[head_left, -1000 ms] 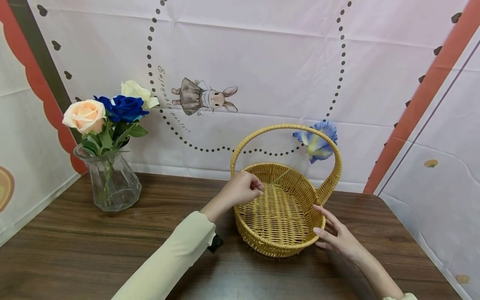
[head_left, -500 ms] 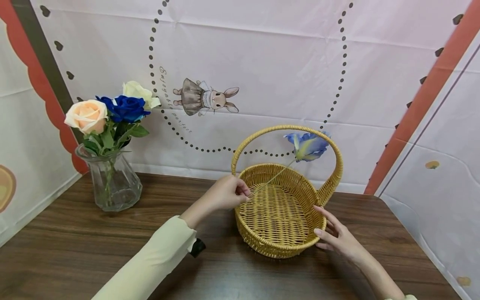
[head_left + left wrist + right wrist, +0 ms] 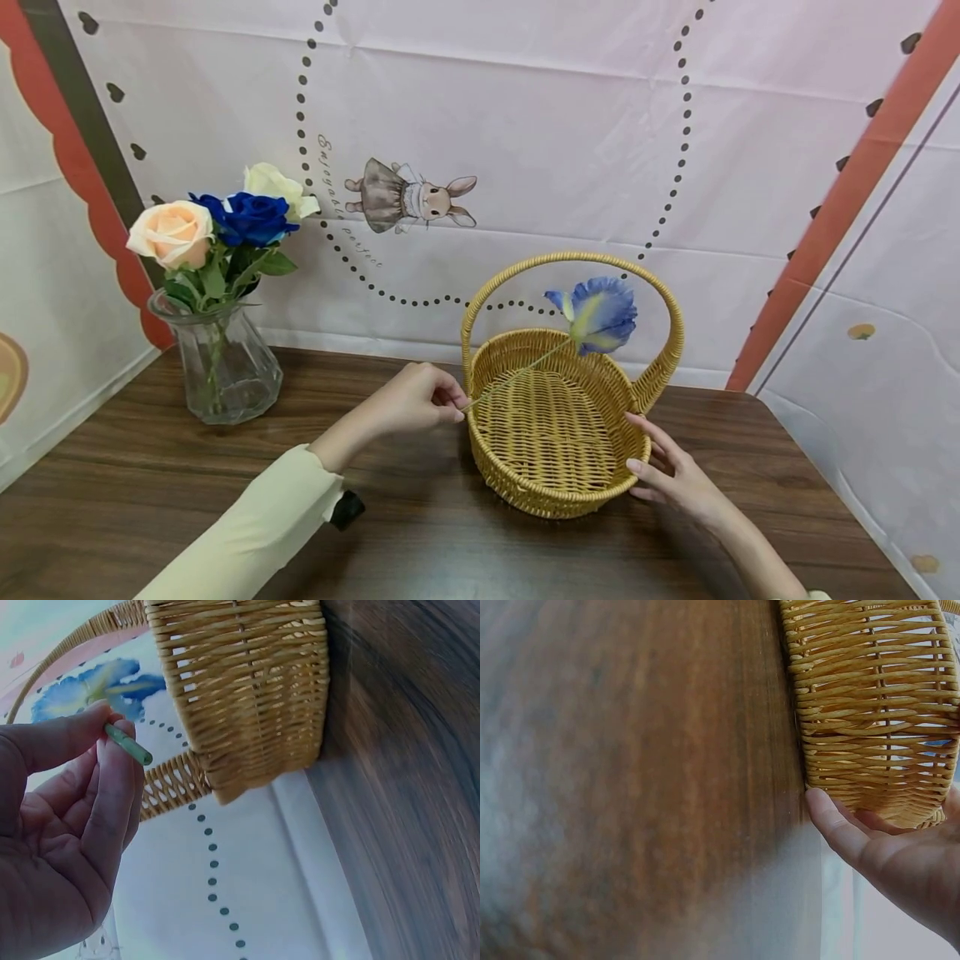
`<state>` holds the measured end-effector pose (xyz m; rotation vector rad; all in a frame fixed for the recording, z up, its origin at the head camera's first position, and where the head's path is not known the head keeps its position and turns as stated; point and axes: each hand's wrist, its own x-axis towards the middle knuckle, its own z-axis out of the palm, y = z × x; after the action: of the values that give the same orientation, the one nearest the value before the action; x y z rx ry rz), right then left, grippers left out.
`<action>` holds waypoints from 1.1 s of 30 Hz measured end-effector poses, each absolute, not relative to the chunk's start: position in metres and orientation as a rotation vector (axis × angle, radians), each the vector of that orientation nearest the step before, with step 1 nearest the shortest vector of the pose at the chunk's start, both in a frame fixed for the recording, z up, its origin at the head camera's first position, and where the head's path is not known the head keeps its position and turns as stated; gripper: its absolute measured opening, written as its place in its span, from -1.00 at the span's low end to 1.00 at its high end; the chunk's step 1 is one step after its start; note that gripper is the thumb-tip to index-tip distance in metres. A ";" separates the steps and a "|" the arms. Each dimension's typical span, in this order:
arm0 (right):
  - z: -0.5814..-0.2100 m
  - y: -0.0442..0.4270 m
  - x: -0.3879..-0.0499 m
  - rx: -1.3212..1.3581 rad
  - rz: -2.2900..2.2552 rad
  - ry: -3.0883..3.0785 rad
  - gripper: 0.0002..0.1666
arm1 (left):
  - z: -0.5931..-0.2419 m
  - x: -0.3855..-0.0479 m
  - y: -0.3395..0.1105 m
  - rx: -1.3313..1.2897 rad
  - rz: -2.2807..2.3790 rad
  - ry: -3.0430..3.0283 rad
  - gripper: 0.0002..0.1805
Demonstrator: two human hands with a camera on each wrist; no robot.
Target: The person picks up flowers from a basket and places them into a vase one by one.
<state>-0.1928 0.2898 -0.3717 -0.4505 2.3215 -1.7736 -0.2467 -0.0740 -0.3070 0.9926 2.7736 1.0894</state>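
My left hand (image 3: 423,398) pinches the thin green stem (image 3: 129,744) of a blue iris (image 3: 600,317) between thumb and fingers, near its cut end. Slanting up to the right, the stem crosses over the left rim of a round yellow wicker basket (image 3: 555,492). The bloom sits within the arch of the basket's handle (image 3: 573,257) as seen from the head. On the basket's right side my right hand (image 3: 678,475) holds the rim, thumb and index finger over it and other fingers against the outer wall. The right wrist view shows fingers (image 3: 840,825) touching the woven side low down.
At the table's left stands a clear glass vase (image 3: 232,375) with a peach rose (image 3: 174,233), a dark blue rose (image 3: 257,218) and a cream rose (image 3: 276,187). A printed cloth (image 3: 525,125) hangs behind the brown wooden table (image 3: 420,533).
My left hand has moved left and toward me, from over the basket to just outside its left rim. The iris has come left and lower with it. The right hand and basket stay put.
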 end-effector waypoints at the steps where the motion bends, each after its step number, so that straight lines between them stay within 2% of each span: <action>1: -0.371 0.289 -0.192 -0.449 -1.774 2.321 -0.29 | -0.307 -0.246 -0.077 0.998 1.088 2.766 -0.97; 14: -0.370 0.289 -0.191 -0.388 -1.771 2.302 -0.27 | -0.303 -0.232 -0.116 1.023 1.059 2.765 -0.96; 33: -0.371 0.288 -0.192 -0.431 -1.781 2.323 -0.29 | -0.292 -0.209 -0.175 0.945 1.061 2.779 -0.93</action>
<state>-0.1920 0.2884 -0.3715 -0.4312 2.3228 -1.7814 -0.2094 -0.1752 -0.2925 0.9451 2.7794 1.0611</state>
